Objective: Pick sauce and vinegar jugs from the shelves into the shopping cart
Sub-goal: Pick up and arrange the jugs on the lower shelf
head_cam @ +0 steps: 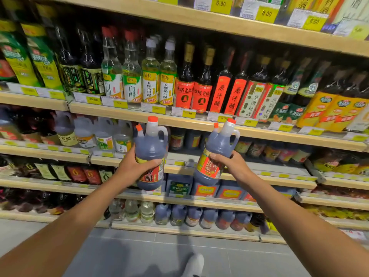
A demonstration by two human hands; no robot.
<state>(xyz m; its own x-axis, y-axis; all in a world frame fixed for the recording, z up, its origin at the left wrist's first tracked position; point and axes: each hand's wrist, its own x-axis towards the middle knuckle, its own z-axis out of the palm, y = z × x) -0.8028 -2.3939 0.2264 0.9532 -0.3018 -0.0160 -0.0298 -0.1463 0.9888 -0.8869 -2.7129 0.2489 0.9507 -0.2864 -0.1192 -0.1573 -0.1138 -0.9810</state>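
Out in front of the shelves (259,134), both hands are holding jugs up in the air, clear of the boards. The left hand (133,166) is gripping the left jug (150,148) round its lower body, thumb curling across the red label, and this jug is standing upright with its two orange caps on top. The right hand (229,162) is clasping the right jug (217,148) round its labelled middle, and that one is tilting, its caps leaning away to the right. The two jugs are hanging near each other without touching, each filled with dark liquid. Just above the hands, yellow price tags (188,113) are running along a shelf edge under a row of tall bottles (183,90). Left of the left hand, pale jugs (103,134) are sitting in a row. Directly below the hands, square blue containers (205,189) are standing, and lower down more dark jugs are lining the bottom board. Beneath the forearms grey floor (139,256) is showing, with what looks like a pale shoe (194,264) at the lower edge.
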